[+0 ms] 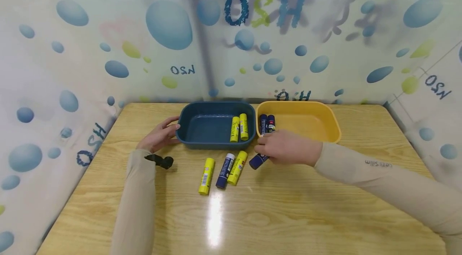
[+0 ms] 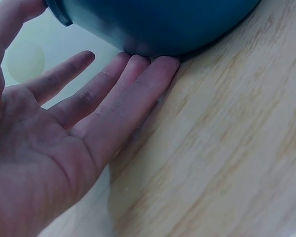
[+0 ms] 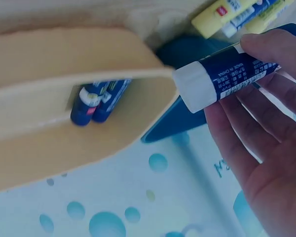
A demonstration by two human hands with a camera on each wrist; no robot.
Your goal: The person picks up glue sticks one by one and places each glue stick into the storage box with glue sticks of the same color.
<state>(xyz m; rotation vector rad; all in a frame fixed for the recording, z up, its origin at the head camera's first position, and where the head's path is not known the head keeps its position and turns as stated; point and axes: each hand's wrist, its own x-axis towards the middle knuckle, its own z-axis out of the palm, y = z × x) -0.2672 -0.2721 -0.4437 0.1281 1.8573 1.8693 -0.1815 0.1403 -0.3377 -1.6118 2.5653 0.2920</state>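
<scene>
My right hand (image 1: 288, 146) pinches a dark blue glue stick (image 3: 237, 74) between thumb and fingers, its white end towards the yellow bin (image 3: 138, 37). That bin holds two blue glue sticks (image 1: 267, 123) at its left end. At the left, my left hand (image 1: 160, 136) touches the end of the dark blue bin (image 1: 216, 146). In the left wrist view its fingers reach fairly straight against the bin's lower side, and a digit meets the rim. Two yellow glue sticks (image 1: 239, 128) stand leaning at the blue bin's right end.
On the wooden table (image 1: 288, 215) before the bins lie a yellow glue stick (image 1: 206, 176), a blue one (image 1: 225, 171) and another yellow one (image 1: 237, 168). The bins stand side by side near the back edge, close to a patterned curtain (image 1: 137, 54).
</scene>
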